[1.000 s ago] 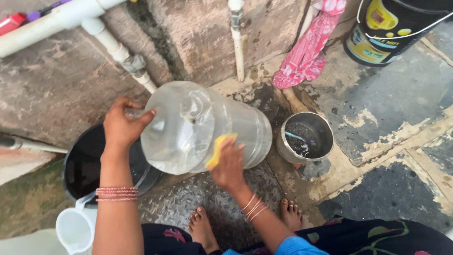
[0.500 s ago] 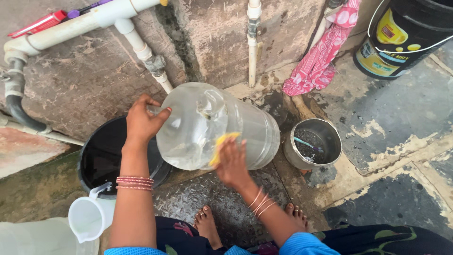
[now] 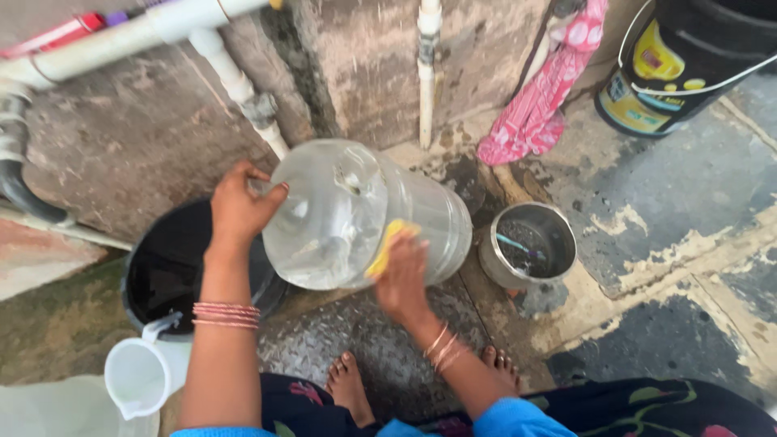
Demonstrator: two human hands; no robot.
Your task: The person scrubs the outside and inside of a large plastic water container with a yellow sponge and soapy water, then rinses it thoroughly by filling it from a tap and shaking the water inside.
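At the centre of the frame, the left hand (image 3: pixel 236 207) grips the neck of a big clear water jar (image 3: pixel 356 214), fingers curled around it. The right hand (image 3: pixel 402 275) presses a yellow sponge (image 3: pixel 387 247) against the jar's side, above a black tub (image 3: pixel 174 271) and beside a steel pot (image 3: pixel 528 245).

1 clear bottle (image 3: pixel 356 214), 1 yellow sponge (image 3: pixel 388 247), 1 steel pot (image 3: pixel 528 245), 1 black bucket (image 3: pixel 174 271), 1 white jug (image 3: pixel 142 376).
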